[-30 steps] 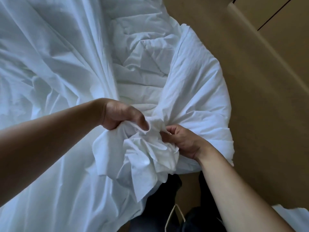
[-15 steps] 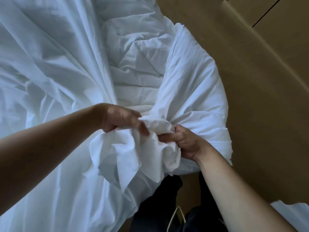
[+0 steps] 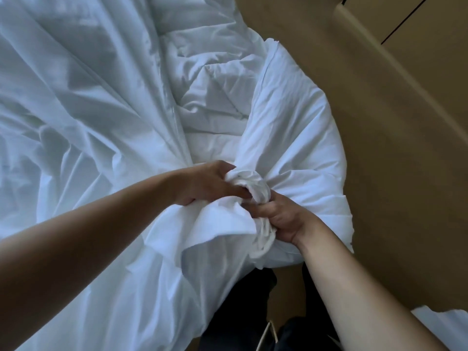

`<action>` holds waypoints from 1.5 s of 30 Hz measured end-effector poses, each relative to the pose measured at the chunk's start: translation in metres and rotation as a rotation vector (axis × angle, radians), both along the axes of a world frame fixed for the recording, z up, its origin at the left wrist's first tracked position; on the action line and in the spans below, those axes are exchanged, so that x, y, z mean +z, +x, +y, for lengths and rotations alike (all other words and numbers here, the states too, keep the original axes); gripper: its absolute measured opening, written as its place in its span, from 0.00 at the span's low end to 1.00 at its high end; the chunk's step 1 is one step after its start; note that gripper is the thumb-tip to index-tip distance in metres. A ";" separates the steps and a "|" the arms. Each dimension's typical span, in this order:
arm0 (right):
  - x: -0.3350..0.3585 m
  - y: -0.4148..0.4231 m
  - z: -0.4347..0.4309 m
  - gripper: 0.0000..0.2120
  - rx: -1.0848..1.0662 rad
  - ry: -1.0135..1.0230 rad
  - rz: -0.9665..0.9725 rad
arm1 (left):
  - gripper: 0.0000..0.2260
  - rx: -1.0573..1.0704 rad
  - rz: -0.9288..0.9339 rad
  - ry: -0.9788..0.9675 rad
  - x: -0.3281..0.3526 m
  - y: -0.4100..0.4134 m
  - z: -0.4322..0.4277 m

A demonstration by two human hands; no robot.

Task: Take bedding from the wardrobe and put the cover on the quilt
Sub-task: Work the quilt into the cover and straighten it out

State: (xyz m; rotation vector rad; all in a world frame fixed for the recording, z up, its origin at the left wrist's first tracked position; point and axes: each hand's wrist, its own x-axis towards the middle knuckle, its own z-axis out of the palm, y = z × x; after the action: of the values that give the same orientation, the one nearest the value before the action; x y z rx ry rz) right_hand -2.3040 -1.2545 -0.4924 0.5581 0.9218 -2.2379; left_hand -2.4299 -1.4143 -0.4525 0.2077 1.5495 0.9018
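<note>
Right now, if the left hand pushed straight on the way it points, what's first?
The twisted bunch of cover that the left hand grips; the right hand probably lies just beyond.

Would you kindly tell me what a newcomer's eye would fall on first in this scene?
First come the two hands close together just below the centre: the left hand and the right hand both grip a twisted bunch of the white cover. Around them the rumpled white bedding fills the left and upper picture, bright against the tan floor on the right.
</note>
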 end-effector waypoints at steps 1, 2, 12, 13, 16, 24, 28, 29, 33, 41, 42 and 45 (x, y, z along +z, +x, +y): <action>-0.003 0.002 0.002 0.17 -0.026 -0.004 -0.031 | 0.21 -0.032 -0.068 -0.036 0.002 -0.007 -0.004; -0.004 0.003 0.003 0.18 -0.037 -0.021 -0.058 | 0.23 -0.075 -0.163 -0.071 0.005 -0.014 -0.010; -0.005 0.010 0.005 0.14 -0.051 0.034 -0.074 | 0.17 -0.051 -0.505 0.057 -0.003 -0.015 -0.027; -0.005 0.009 0.005 0.15 -0.032 0.010 -0.061 | 0.18 0.014 -0.543 0.073 -0.004 -0.014 -0.028; -0.007 0.006 0.007 0.18 0.070 -0.036 0.062 | 0.22 0.023 -0.574 0.082 0.003 -0.013 -0.029; 0.003 0.004 0.005 0.15 0.224 0.280 0.134 | 0.17 -0.014 -0.268 -0.016 0.015 0.003 -0.040; 0.005 0.008 -0.012 0.07 0.274 0.598 0.220 | 0.16 -0.089 -0.264 0.051 0.038 0.010 -0.043; 0.005 0.010 -0.014 0.06 0.280 0.640 0.240 | 0.16 -0.164 -0.149 0.012 0.044 0.017 -0.041; 0.003 0.017 -0.021 0.07 0.289 0.688 0.289 | 0.14 -0.481 0.420 -0.322 0.051 0.053 -0.035; -0.008 0.044 -0.033 0.03 0.154 1.081 0.555 | 0.13 -0.438 1.012 -0.373 0.035 0.132 -0.036; -0.008 0.047 -0.034 0.04 0.142 1.106 0.560 | 0.15 -0.394 1.061 -0.412 0.031 0.143 -0.033; -0.009 0.050 -0.031 0.04 0.140 1.063 0.546 | 0.13 -0.154 1.221 -0.419 0.017 0.159 -0.035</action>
State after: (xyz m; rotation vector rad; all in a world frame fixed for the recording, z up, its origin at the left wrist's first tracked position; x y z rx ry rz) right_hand -2.2545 -1.2859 -0.5010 0.2759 2.3672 -1.6335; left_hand -2.2706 -1.4492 -0.4357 0.6360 2.7446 0.2431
